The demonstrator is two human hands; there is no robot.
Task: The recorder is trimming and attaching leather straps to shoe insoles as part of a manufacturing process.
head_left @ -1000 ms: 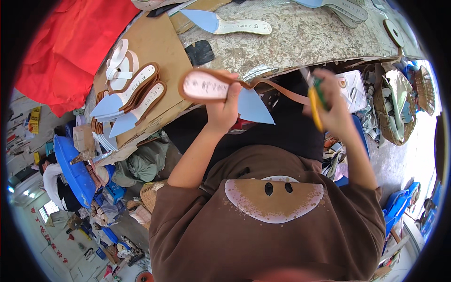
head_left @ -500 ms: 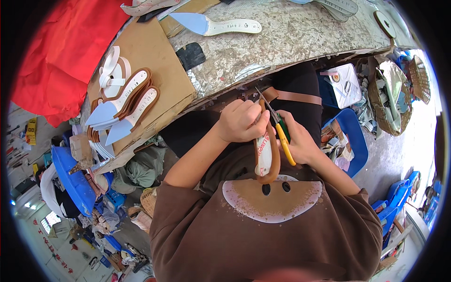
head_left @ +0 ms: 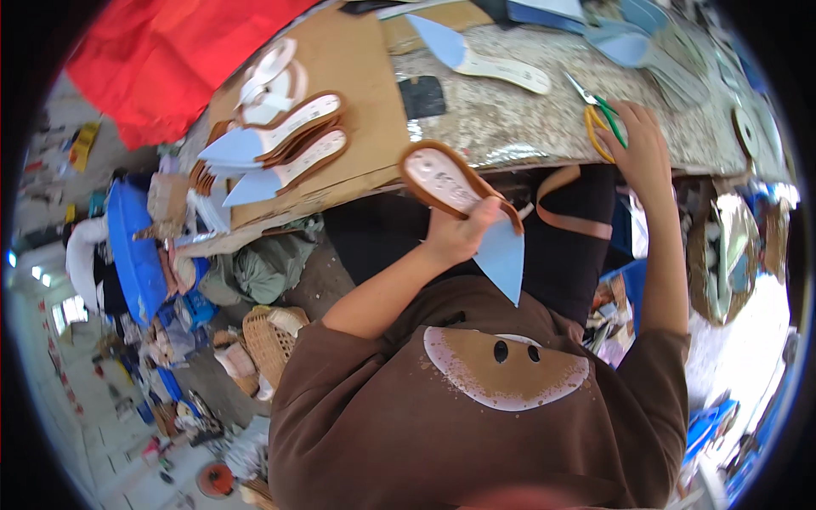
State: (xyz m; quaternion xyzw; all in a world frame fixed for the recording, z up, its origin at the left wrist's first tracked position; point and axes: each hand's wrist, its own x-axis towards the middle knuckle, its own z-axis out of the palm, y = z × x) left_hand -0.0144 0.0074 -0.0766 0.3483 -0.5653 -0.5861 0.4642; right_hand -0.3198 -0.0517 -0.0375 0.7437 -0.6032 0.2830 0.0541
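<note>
Insole (head_left: 449, 184) with a brown rim, a pinkish-white rounded end and a pale blue pointed end is hanging over the person's lap, near the front edge of the workbench (head_left: 489, 127). The left hand (head_left: 463, 231) is gripping it around the middle, the thumb lying across its upper face; the blue point is aiming back toward the brown shirt (head_left: 476, 442), and the rounded end is facing the bench. The right hand (head_left: 639, 146) is reaching over the bench edge and touching the yellow and green handles of the scissors (head_left: 600, 105), whose blades are pointing away from the person; whether its fingers are closing around those handles, I cannot tell. A brown strap (head_left: 588, 224) is curving over the dark trousers (head_left: 552, 272), to the right of the insole. On the bench's left, stacked insoles (head_left: 293, 125) are lying on cardboard (head_left: 367, 72), a coil of white strip (head_left: 270, 95) sitting just behind them. A white-and-blue piece (head_left: 503, 68) is lying between the cardboard and the scissors.
</note>
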